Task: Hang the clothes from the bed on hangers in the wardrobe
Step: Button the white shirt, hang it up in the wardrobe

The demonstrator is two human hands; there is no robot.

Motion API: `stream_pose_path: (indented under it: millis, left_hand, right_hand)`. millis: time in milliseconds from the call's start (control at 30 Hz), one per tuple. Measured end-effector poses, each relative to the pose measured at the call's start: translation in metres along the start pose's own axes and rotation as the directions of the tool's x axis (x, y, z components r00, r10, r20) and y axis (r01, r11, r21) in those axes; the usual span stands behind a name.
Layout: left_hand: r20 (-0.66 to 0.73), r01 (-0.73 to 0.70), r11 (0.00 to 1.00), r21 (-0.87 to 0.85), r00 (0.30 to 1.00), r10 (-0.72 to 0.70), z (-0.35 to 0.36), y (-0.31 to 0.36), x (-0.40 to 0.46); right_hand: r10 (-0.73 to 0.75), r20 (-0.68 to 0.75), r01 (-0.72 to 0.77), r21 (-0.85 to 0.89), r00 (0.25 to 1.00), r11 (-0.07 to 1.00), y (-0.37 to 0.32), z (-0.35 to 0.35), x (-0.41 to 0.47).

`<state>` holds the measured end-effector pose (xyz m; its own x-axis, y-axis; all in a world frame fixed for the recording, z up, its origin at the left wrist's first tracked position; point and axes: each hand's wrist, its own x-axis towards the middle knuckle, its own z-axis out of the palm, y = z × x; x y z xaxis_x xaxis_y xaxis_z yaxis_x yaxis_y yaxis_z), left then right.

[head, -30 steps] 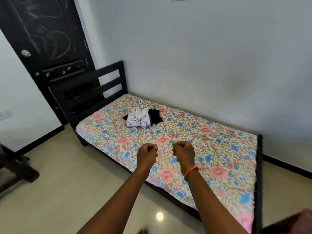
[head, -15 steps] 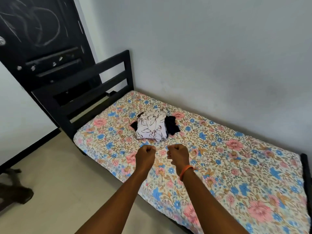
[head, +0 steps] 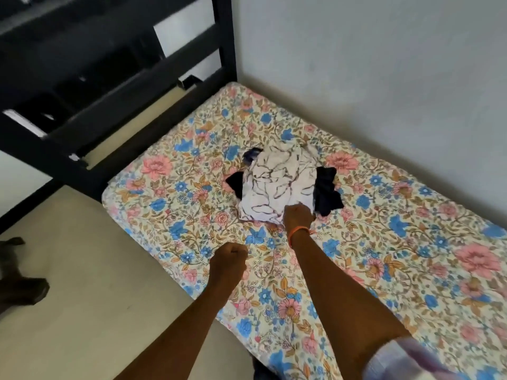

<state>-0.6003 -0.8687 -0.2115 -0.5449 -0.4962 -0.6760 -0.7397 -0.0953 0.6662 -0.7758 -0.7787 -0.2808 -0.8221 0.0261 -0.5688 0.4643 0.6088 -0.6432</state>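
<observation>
A small pile of clothes lies on the floral bed sheet (head: 389, 259): a white garment with dark squiggles (head: 274, 182) on top and dark garments (head: 327, 197) sticking out beneath it. My right hand (head: 297, 218), with an orange wristband, is a fist at the near edge of the white garment and touches it; whether the fingers pinch cloth is hidden. My left hand (head: 230, 260) is a closed fist holding nothing, over the bed's near edge, well short of the pile. No hangers or wardrobe are in view.
A black slatted headboard (head: 131, 86) stands at the left end of the bed, and a pale wall (head: 384, 78) runs along the far side. Beige floor (head: 96, 311) lies to the left, with a dark object (head: 19, 281) at the frame's left edge.
I have come closer to the bed and look down more steeply. My right fist moved forward to the edge of the pile, while the left fist stayed back.
</observation>
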Motion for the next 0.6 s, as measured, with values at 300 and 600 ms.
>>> stream_pose_path:
  millis: [300, 600]
  left_hand:
    - [0.044, 0.15, 0.982, -0.118, 0.988, -0.145, 0.013, -0.017, 0.104]
    - [0.02, 0.143, 0.963, -0.227, 0.99, -0.143, 0.01, -0.014, 0.118]
  right_hand:
    - [0.021, -0.132, -0.049, -0.208, 0.991, 0.977, 0.006, 0.08, 0.143]
    - [-0.542, -0.278, 0.563, -0.006, 0.793, 0.826, -0.006, 0.079, 0.07]
